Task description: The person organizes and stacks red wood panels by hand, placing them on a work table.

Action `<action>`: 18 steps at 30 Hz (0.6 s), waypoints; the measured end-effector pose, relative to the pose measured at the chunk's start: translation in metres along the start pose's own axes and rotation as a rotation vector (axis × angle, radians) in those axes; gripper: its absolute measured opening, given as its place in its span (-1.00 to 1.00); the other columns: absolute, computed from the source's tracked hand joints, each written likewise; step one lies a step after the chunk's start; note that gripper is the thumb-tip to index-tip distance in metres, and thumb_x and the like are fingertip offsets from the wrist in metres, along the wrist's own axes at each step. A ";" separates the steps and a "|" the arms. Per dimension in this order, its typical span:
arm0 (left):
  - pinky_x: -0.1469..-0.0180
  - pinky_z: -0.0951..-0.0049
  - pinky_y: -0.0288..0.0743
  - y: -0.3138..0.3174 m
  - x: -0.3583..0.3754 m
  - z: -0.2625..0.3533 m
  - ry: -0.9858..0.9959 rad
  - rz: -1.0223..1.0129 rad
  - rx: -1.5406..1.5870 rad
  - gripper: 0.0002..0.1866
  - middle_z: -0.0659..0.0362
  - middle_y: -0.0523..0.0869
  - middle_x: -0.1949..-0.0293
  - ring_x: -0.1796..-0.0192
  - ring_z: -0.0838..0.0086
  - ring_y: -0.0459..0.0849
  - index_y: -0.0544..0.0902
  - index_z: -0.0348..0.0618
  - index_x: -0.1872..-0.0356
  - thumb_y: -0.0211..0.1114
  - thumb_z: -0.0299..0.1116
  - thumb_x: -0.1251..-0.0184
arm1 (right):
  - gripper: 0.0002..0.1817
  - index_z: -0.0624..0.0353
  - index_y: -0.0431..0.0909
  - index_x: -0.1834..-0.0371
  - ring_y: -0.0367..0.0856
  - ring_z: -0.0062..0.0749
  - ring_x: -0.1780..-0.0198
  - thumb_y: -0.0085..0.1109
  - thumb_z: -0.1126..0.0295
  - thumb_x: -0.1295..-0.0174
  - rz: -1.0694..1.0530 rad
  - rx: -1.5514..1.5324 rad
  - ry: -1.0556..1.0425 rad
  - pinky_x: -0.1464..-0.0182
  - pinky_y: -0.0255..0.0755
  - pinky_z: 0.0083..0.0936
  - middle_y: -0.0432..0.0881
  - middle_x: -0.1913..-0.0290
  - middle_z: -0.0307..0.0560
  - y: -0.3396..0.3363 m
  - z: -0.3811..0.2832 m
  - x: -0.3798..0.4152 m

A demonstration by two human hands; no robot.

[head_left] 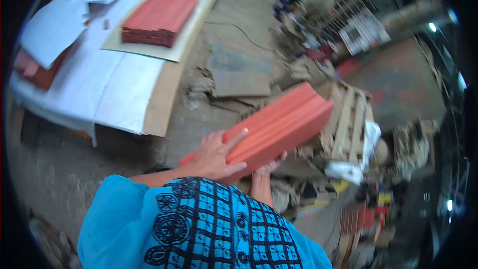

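A long, thick stack of red sheets [284,127] is held in front of my body, tilted up toward the right. Lengthwise ridges and layers run along its side. My left hand [216,157] grips its near end from the left and above, thumb and fingers spread against the surface. Under its lower edge, my right hand [270,165] supports it from the right; part of that hand is hidden behind the stack. What kind of sheet this is cannot be made out.
At left stands a table [127,79] covered in white sheets, bearing another red stack [159,17] on a pale board [191,40]. A wooden pallet [348,119] and piled scrap lie to the right. A flat slab [241,83] and a cable [244,33] are on the floor ahead.
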State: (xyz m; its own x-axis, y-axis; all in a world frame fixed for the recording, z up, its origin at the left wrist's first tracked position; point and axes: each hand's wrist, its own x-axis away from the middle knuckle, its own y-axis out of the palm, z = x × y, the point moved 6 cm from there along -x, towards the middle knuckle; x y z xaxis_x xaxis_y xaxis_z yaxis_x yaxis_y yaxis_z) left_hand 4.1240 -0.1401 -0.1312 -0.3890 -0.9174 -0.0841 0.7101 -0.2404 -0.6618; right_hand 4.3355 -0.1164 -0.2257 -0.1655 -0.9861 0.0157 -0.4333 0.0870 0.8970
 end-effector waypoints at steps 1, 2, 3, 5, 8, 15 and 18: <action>-0.16 0.01 0.21 0.000 -0.004 0.002 -0.042 0.008 -0.011 -0.09 -0.27 0.36 -0.08 -0.12 -0.06 0.36 0.08 0.28 -0.44 0.27 0.16 -0.05 | -0.07 0.11 0.15 -0.39 0.22 0.00 -0.35 0.28 -0.04 0.06 -0.020 -0.026 0.063 -0.37 0.07 0.04 0.24 -0.37 0.02 0.001 0.002 -0.011; -0.18 0.02 0.19 0.000 -0.007 0.003 -0.055 0.036 -0.011 -0.11 -0.25 0.36 -0.11 -0.14 -0.05 0.35 0.08 0.27 -0.44 0.27 0.15 -0.06 | 0.00 0.11 0.08 -0.41 0.16 0.05 -0.37 0.29 -0.05 0.11 -0.043 0.016 0.118 -0.38 0.03 0.08 0.17 -0.39 0.06 0.015 0.005 -0.018; -0.20 0.03 0.17 0.001 -0.007 0.002 -0.080 0.065 -0.012 -0.12 -0.24 0.35 -0.14 -0.16 -0.05 0.35 0.09 0.26 -0.44 0.27 0.13 -0.07 | 0.03 0.10 0.05 -0.43 0.14 0.06 -0.38 0.30 -0.07 0.12 -0.096 0.020 0.179 -0.39 0.01 0.11 0.16 -0.40 0.06 0.021 0.011 -0.026; -0.23 0.01 0.15 0.004 -0.002 -0.004 -0.170 0.119 -0.004 -0.13 -0.23 0.34 -0.15 -0.17 -0.05 0.33 0.07 0.27 -0.44 0.25 0.12 -0.10 | 0.01 0.10 0.06 -0.42 0.13 0.06 -0.39 0.29 -0.08 0.10 -0.132 -0.034 0.333 -0.38 0.00 0.14 0.16 -0.40 0.06 0.024 0.026 -0.035; -0.26 0.00 0.11 0.003 0.021 -0.012 -0.305 0.263 -0.020 -0.12 -0.25 0.32 -0.17 -0.21 -0.05 0.31 0.06 0.28 -0.45 0.25 0.12 -0.10 | -0.03 0.10 0.09 -0.41 0.13 0.05 -0.39 0.29 -0.07 0.04 -0.191 -0.089 0.563 -0.37 0.00 0.14 0.15 -0.41 0.05 0.018 0.052 -0.045; -0.27 0.04 0.13 -0.039 0.145 -0.033 -0.537 0.665 0.070 -0.06 -0.22 0.35 -0.14 -0.19 -0.06 0.33 0.01 0.23 -0.46 0.25 0.17 -0.08 | -0.17 0.12 0.20 -0.35 0.29 -0.08 -0.31 0.30 0.02 -0.03 -0.398 -0.021 0.865 -0.32 0.16 0.02 0.32 -0.32 -0.02 0.084 0.158 -0.008; -0.25 0.06 0.19 -0.054 0.216 -0.038 -0.643 0.842 0.125 0.02 -0.24 0.39 -0.09 -0.14 -0.07 0.39 -0.01 0.09 -0.46 0.28 0.21 -0.02 | -0.22 0.14 0.25 -0.31 0.40 -0.12 -0.23 0.29 0.05 -0.04 -0.513 0.038 0.961 -0.26 0.30 -0.07 0.42 -0.25 -0.05 0.123 0.208 0.043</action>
State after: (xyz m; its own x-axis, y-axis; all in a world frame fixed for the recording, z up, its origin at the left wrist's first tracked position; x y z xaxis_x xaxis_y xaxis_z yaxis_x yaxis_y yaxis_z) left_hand 3.9791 -0.3129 -0.1419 0.6121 -0.7895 -0.0455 0.6751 0.5516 -0.4898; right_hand 4.0906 -0.1189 -0.2070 0.7971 -0.6039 -0.0032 -0.2831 -0.3785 0.8812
